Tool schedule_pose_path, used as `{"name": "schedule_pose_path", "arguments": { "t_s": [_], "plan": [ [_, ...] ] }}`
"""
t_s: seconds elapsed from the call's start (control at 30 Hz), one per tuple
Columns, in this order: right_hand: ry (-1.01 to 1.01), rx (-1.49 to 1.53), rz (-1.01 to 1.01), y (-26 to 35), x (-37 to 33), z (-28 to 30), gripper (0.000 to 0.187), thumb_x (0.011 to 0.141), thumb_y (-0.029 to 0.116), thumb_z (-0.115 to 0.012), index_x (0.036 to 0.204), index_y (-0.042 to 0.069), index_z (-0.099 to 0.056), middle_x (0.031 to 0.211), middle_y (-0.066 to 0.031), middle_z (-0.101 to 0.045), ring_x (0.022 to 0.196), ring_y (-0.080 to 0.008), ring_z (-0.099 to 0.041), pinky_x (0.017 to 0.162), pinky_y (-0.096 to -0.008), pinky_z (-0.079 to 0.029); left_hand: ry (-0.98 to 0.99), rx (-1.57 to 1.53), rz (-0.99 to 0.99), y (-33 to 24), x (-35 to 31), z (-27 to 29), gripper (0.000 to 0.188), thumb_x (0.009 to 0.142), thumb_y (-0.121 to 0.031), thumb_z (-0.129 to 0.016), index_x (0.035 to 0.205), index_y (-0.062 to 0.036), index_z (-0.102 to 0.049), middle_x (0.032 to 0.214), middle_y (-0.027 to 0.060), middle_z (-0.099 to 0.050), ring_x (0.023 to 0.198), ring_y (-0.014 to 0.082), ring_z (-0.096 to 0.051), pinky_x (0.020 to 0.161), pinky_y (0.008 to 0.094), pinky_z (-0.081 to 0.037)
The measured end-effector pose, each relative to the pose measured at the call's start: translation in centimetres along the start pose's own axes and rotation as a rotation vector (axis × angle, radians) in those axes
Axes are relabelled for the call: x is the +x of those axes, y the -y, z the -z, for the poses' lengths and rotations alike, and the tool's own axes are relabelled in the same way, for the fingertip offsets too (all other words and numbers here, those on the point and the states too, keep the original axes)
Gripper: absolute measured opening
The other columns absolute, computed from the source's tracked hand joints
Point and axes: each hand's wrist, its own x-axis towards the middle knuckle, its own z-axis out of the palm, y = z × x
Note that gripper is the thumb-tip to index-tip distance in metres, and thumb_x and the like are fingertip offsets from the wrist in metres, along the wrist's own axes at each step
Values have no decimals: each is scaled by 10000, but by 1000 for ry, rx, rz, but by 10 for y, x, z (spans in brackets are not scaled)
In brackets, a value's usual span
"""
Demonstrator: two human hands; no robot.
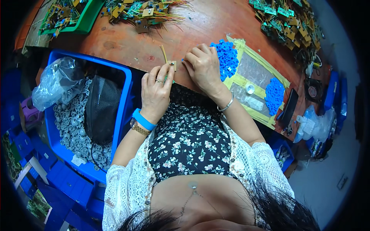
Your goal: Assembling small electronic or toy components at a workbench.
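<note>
My left hand [156,90] is closed on a small tan circuit board [173,68] near the table's front edge. A dark component sits on the board, and yellow-orange wires [163,54] stick out beyond it. A bit of green shows under the fingers. Just right of the board, my right hand [203,68] has its fingertips pinched together over the tabletop. A speck of blue shows at those fingertips, seemingly a small blue piece [182,60]. Beside this hand lies a heap of small blue pieces [228,63].
Another blue heap [274,94] and a small round white container [249,89] lie on a yellow-taped sheet [256,73]. Wired boards pile up at the back [148,13] and far right [293,29]. A blue bin [127,92] of grey round parts stands left; a green tray [90,19] sits behind it.
</note>
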Motion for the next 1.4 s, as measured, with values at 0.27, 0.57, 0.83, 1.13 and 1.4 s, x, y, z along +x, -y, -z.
{"name": "schedule_pose_path", "arguments": {
  "t_s": [0.27, 0.57, 0.83, 1.13, 1.4],
  "plan": [
    [-15, 294, -47, 9, 8, 1, 116, 734, 82, -778, 778, 38, -680, 790, -96, -621, 822, -291, -605, 708, -398, -493, 5, 87, -32, 5, -6, -3, 509, 855, -99, -588, 1361, -36, -598, 1395, 95, -548, 1308, 263, -483, 1070, 431, -385],
    [-169, 535, 195, 8, 25, -9, 115, 790, 81, -757, 830, 8, -679, 883, -113, -665, 829, -310, -639, 720, -426, -507, 39, 91, -128, 15, -5, 2, 437, 870, -131, -586, 1293, -38, -647, 1367, 69, -581, 1318, 244, -492, 1095, 449, -365],
    [161, 316, 26, 12, 15, 2, 104, 821, 72, -730, 881, 12, -669, 933, -122, -698, 833, -302, -679, 775, -407, -526, 19, 57, -117, 14, -4, 2, 441, 881, -131, -585, 1312, -55, -629, 1349, 67, -586, 1279, 226, -514, 1096, 468, -350],
    [-19, 587, -43, 10, 12, -7, 91, 831, 24, -725, 898, -3, -670, 947, -123, -704, 791, -295, -680, 678, -364, -545, -12, 59, -104, 13, -4, -2, 458, 874, -112, -591, 1327, -54, -624, 1331, 55, -598, 1288, 222, -512, 1103, 479, -347],
    [63, 418, 108, 3, 18, -7, 85, 883, 48, -686, 893, -3, -618, 897, -144, -667, 746, -319, -667, 641, -381, -530, -21, 11, -145, 18, -3, -5, 433, 876, -128, -582, 1301, -76, -640, 1323, 43, -609, 1292, 222, -520, 1118, 485, -335]
  ]
}}
